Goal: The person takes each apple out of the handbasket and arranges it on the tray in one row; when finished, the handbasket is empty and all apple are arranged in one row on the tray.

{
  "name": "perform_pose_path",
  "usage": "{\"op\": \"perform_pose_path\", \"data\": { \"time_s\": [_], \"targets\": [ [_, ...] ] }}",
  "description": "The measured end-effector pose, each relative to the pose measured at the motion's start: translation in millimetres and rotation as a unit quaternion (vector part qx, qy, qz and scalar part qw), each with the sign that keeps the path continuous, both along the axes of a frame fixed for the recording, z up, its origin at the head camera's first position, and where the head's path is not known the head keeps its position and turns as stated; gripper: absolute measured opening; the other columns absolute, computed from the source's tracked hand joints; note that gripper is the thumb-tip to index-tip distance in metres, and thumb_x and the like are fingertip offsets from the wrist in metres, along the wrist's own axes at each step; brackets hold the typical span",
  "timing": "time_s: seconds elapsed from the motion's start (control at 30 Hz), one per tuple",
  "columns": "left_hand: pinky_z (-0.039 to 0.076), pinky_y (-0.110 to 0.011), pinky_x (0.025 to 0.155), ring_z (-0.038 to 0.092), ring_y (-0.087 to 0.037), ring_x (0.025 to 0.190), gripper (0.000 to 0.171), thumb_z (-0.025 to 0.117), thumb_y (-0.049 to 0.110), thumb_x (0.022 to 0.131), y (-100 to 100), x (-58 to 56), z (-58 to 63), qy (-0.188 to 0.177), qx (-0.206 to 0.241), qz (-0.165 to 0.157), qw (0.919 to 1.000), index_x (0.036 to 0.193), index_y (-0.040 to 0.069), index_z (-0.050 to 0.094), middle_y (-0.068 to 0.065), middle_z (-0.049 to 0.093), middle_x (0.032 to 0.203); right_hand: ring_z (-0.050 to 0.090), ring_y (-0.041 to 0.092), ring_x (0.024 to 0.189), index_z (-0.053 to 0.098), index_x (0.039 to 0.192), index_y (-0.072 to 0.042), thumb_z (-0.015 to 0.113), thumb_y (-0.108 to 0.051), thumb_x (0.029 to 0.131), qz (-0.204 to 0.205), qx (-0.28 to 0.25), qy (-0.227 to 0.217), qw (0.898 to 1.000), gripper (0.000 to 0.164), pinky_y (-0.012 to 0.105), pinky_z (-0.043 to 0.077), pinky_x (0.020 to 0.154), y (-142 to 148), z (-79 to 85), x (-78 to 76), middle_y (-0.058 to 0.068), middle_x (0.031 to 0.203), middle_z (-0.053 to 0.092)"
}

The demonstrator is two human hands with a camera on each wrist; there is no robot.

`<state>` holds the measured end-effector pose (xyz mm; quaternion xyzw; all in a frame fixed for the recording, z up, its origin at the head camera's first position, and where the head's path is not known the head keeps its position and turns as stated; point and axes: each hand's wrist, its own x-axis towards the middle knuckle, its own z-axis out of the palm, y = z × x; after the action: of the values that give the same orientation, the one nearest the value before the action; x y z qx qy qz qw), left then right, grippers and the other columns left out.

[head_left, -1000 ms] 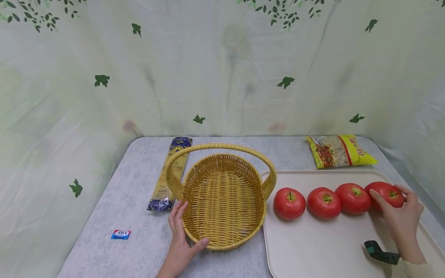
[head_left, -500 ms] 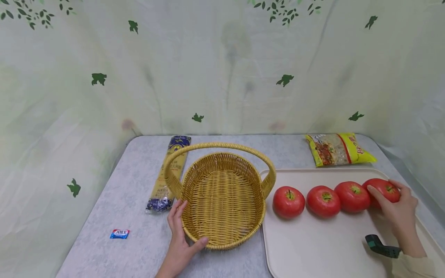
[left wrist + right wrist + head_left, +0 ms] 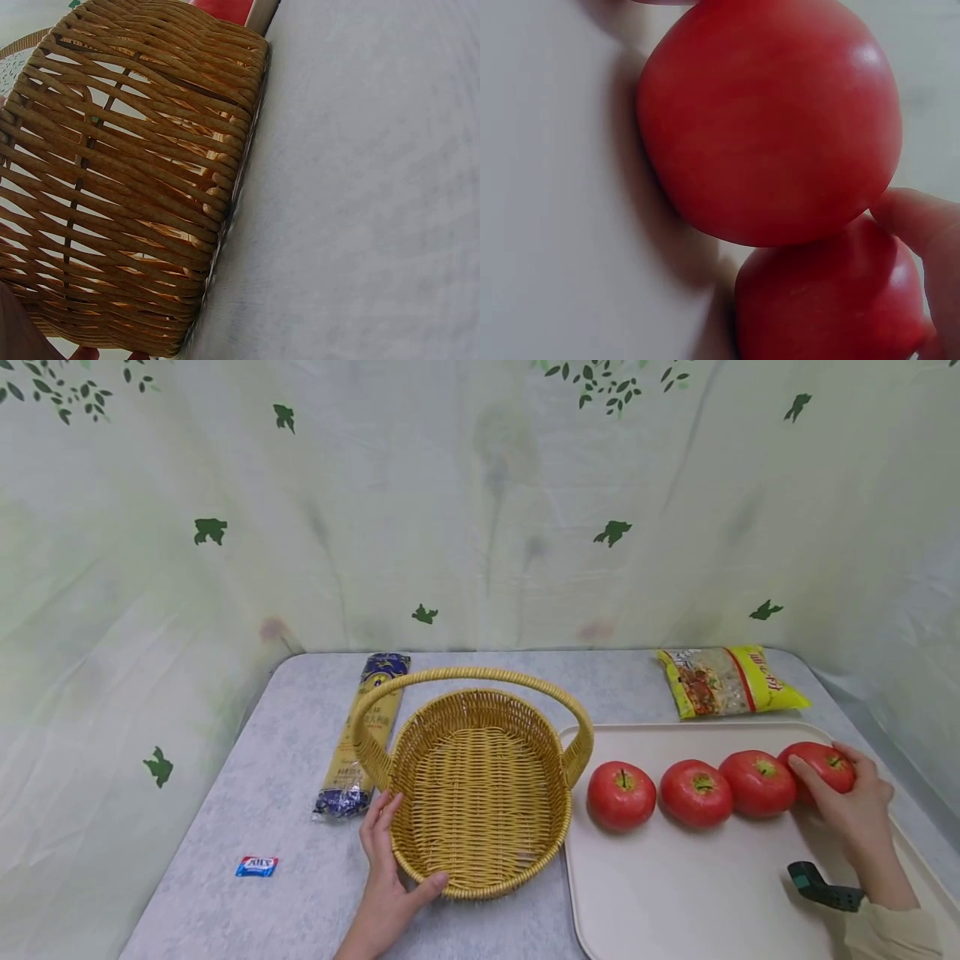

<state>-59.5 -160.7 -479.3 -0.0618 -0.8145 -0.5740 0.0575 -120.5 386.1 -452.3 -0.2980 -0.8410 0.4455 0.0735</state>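
Observation:
A round wicker basket with a tall arched handle stands on the table, with nothing inside. My left hand grips its near left side, thumb at the front rim and fingers at the left rim. The left wrist view shows the basket's woven outer wall close up. On a cream tray, several red apples lie in a row. My right hand holds the rightmost apple between thumb and fingers. That apple sits against its neighbour in the right wrist view.
A long spaghetti packet lies left of the basket, partly behind its handle. Beyond the tray is a yellow food bag. A small blue and red wrapped sweet lies at the left. A printed curtain hangs behind the table.
The right hand and the rightmost apple have shifted slightly left, towards the neighbouring apple. The left hand and basket have kept their place; the head view has shifted a little.

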Motion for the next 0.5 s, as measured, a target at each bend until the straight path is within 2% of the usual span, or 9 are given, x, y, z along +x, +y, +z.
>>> {"op": "perform_pose_path", "data": {
  "time_s": [0.27, 0.5],
  "targets": [
    [0.009, -0.077, 0.093, -0.005, -0.032, 0.137, 0.105, 0.08, 0.014, 0.071, -0.4, -1.2, 0.0, 0.019, 0.003, 0.0, 0.9998, 0.151, 0.021, 0.013, 0.009, -0.007, 0.151, 0.01, 0.051, 0.132, 0.004, 0.151, -0.006, 0.056, -0.043, 0.092, 0.014, 0.002, -0.006, 1.0, 0.087, 0.063, 0.046, 0.079, 2.3, 0.3, -5.4, 0.031, 0.147, 0.005],
    [0.008, -0.077, 0.092, -0.006, -0.033, 0.137, 0.105, 0.08, 0.014, 0.071, 0.0, 0.1, -0.1, 0.027, -0.001, 0.0, 0.9996, 0.152, 0.02, 0.012, 0.006, -0.006, 0.151, 0.009, 0.05, 0.132, 0.005, 0.151, -0.005, 0.056, -0.04, 0.092, 0.006, 0.0, -0.01, 1.0, 0.086, 0.066, 0.039, 0.086, 2.3, 0.9, -8.8, 0.031, 0.147, 0.005]
  ]
}}
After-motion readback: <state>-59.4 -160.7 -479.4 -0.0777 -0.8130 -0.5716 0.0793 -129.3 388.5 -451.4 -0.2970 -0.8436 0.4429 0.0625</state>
